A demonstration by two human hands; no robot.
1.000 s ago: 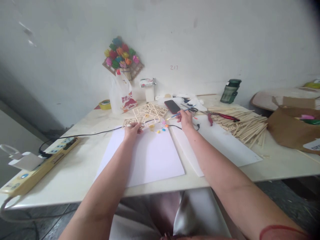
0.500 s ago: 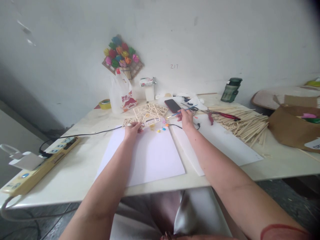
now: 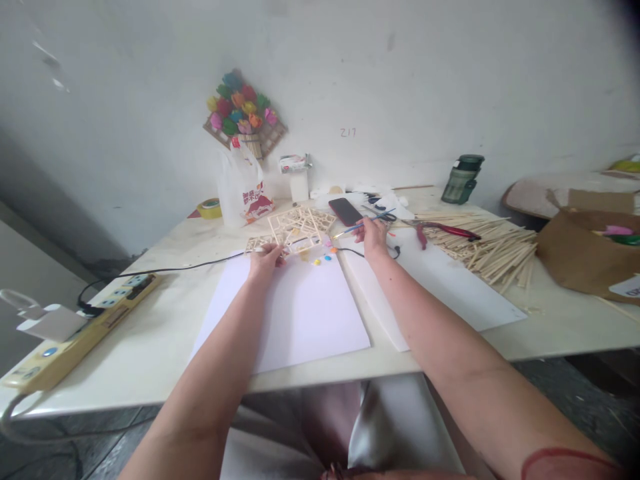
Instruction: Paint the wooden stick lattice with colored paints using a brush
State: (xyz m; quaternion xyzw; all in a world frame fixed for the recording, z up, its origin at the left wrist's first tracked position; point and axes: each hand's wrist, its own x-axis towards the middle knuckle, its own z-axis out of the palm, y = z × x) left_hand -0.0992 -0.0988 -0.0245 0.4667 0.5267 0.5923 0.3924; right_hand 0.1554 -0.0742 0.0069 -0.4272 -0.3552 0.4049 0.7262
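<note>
My left hand [image 3: 267, 261] is closed at the lower edge of a frame of thin pale wooden sticks [image 3: 295, 230], pinching it; the fingertips are partly hidden. More stick lattice pieces [image 3: 255, 244] lie around and behind it. In my right hand [image 3: 373, 237] is a slim blue-handled paintbrush [image 3: 367, 224], its tip pointing left near the frame's right end. Below that tip are small yellow, blue, orange and pink dabs [image 3: 328, 257] at the top of a white sheet [image 3: 310, 313].
Pliers [image 3: 453, 231] and a pile of wooden sticks [image 3: 493, 250] lie right. Behind my right hand are a phone [image 3: 345, 211] and scissors [image 3: 383, 215]. A plastic bag [image 3: 240, 190] and tape roll [image 3: 210, 209] stand back left; a power strip [image 3: 85, 330] lies left with a black cable.
The wooden frame at my left hand has tilted slightly. Both hands stay in nearly the same places, and the paintbrush has barely moved.
</note>
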